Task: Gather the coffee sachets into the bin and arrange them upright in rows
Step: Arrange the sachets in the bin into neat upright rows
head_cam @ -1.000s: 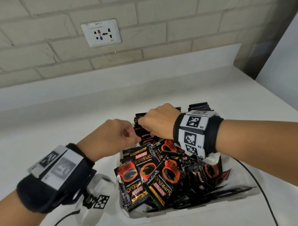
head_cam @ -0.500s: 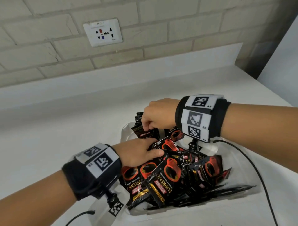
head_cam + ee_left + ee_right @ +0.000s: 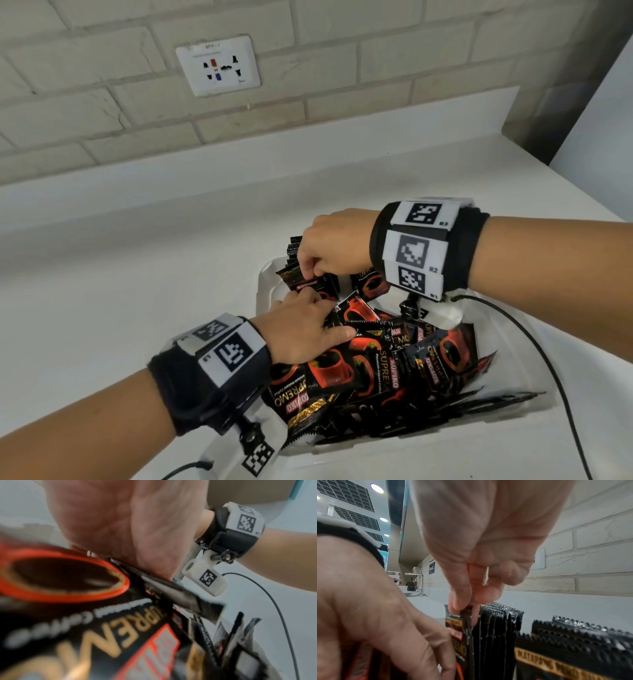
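Note:
A white bin (image 3: 428, 445) on the counter holds black-and-red coffee sachets. A loose pile of sachets (image 3: 394, 359) fills its near part. At the far left corner stands an upright row (image 3: 293, 250), seen edge-on in the right wrist view (image 3: 501, 622), with a second row (image 3: 573, 632) beside it. My right hand (image 3: 310, 275) pinches the top edge of the front sachet (image 3: 457, 635) of that row between thumb and finger. My left hand (image 3: 318, 313) lies palm down on the loose pile, fingers reaching to that sachet's face. A sachet (image 3: 68, 601) lies under its palm.
The bin sits on a white counter (image 3: 137, 274) against a brick wall with a socket plate (image 3: 218, 65). A black cable (image 3: 534, 342) runs from my right wrist along the bin's right side. The counter ends at a wall corner on the far right.
My left hand left the upright row, dropped onto the loose pile and now reaches toward the front sachet. My right hand stayed at the row, pinching.

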`<action>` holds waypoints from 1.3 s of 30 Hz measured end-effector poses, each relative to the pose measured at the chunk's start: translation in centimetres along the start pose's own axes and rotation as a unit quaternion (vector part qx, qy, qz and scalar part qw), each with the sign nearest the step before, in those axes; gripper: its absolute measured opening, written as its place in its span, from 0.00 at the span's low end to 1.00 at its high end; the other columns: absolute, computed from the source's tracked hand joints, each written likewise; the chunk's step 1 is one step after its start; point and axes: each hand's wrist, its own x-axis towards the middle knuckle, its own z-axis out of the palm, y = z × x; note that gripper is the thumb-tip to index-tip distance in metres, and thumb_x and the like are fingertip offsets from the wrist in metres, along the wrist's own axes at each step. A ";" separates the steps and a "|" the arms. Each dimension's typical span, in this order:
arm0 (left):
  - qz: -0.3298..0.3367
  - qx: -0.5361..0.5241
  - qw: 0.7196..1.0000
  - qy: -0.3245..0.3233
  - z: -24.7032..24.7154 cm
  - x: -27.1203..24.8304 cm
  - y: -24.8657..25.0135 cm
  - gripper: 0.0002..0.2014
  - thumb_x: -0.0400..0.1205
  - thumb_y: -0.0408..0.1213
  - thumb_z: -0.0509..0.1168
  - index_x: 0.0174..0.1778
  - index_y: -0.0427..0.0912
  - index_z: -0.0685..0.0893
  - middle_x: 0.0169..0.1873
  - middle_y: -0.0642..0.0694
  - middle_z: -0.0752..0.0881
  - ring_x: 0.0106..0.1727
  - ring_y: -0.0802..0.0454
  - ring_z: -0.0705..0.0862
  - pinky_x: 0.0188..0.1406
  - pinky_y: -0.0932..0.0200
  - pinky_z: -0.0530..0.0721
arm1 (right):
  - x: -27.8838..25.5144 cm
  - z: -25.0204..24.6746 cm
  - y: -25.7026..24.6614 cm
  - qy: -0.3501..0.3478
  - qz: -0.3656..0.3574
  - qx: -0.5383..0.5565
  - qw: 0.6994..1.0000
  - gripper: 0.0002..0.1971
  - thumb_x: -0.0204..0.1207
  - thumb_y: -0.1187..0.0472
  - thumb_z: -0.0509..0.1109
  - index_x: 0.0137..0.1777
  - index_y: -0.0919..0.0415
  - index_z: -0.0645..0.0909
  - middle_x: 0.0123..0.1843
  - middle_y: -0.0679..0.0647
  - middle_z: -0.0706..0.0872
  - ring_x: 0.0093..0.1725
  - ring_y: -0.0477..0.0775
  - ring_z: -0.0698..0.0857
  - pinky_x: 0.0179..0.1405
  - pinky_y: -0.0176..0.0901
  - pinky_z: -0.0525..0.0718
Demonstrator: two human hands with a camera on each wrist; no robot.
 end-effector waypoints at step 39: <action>-0.115 -0.300 0.930 0.178 -2.9 -2.5 -3.5 0.14 0.79 0.43 0.69 0.44 0.46 0.68 0.58 0.41 0.81 0.50 0.50 0.79 0.39 0.63 0.73 | -3.2 -1.5 1.5 0.127 0.113 0.313 0.934 0.07 0.79 0.66 0.63 0.52 0.56 0.79 0.38 0.47 0.81 0.32 0.40 0.80 0.30 0.24 0.79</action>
